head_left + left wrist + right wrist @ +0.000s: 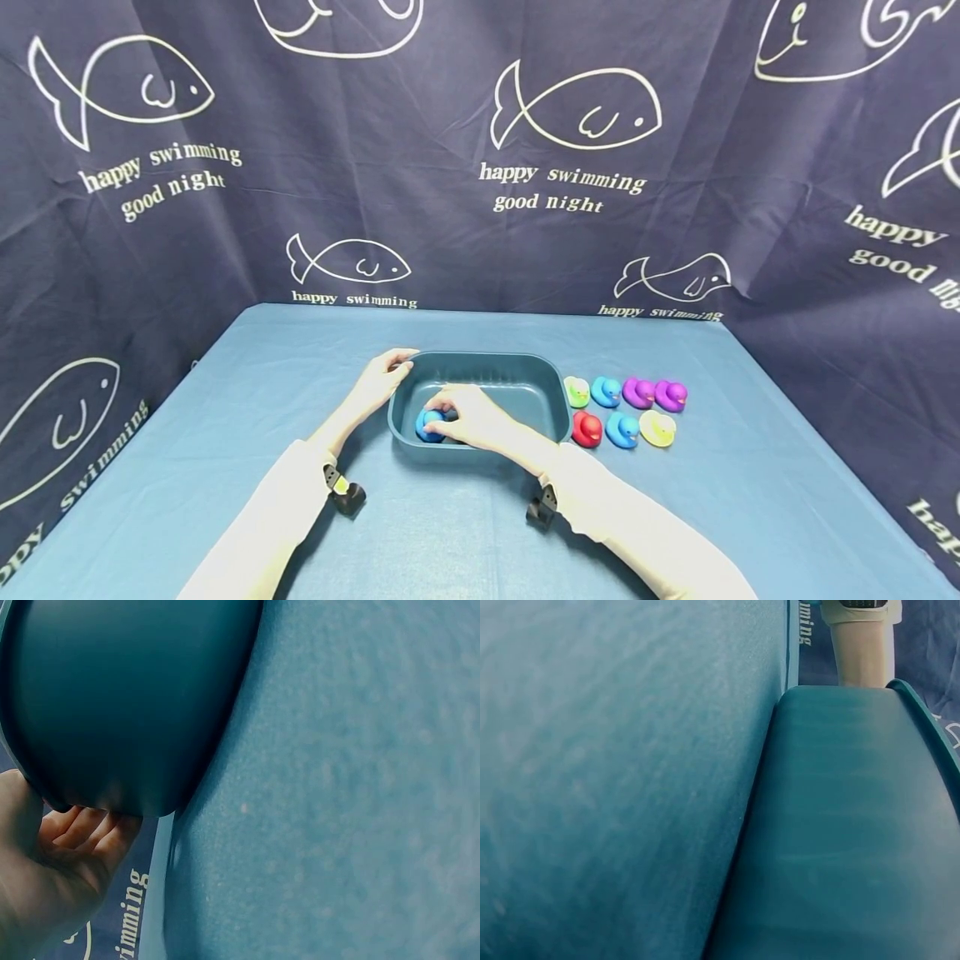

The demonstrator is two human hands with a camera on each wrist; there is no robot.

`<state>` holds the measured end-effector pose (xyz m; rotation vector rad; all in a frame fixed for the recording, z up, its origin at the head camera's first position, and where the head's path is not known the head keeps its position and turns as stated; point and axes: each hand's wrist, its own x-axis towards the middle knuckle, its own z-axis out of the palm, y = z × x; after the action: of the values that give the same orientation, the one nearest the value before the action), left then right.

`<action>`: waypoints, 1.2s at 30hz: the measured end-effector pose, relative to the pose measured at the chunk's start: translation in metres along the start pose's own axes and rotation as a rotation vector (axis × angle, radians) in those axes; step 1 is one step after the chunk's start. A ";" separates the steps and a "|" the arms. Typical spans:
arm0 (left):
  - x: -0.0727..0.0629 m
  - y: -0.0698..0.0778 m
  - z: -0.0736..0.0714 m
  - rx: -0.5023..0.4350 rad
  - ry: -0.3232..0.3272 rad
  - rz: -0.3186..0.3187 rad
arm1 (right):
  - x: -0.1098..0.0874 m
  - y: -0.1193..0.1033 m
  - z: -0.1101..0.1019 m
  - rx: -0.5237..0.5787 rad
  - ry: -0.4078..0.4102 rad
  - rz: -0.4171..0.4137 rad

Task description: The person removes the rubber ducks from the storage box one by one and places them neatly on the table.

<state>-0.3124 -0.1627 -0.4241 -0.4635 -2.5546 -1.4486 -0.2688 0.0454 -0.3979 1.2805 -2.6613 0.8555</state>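
Note:
A dark teal plastic basin [517,363] stands on the table. At its far left corner my left hand [381,382] grips the rim. The left wrist view shows this hand [56,859] with the thumb at the rim and the fingers against the outer wall. Inside the basin, near its left end, my right hand [472,417] pinches a blue rubber duck [427,426] between thumb and fingers. The duck is partly covered by the fingers. In the right wrist view the basin's side wall [840,825] hides the right hand and the duck.
Right of the basin sit two rows of rubber ducks: green [577,392], blue [606,392] and two purple [639,392] behind; red [587,429], blue [622,429] and yellow [657,428] in front. A blue cloth covers the table [465,533]. Dark printed curtains [450,125] surround it.

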 end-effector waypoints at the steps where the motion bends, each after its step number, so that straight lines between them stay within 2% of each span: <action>1: 0.000 0.000 0.000 -0.001 0.001 -0.001 | 0.000 0.000 0.000 0.001 -0.001 0.004; 8: 0.000 0.001 0.000 -0.012 0.000 0.002 | 0.000 0.000 0.001 0.043 -0.014 0.044; 13: -0.001 0.002 0.000 0.003 -0.004 -0.012 | -0.001 -0.001 0.001 0.050 -0.016 0.045; 21: 0.000 0.002 0.001 -0.027 -0.006 -0.021 | -0.002 -0.003 0.000 0.082 -0.010 0.066; 36: -0.001 0.003 0.000 -0.055 0.001 -0.005 | -0.004 -0.005 -0.006 0.041 0.035 0.074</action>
<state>-0.3104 -0.1612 -0.4223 -0.4636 -2.5227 -1.5233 -0.2642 0.0485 -0.3920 1.1703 -2.6932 0.9373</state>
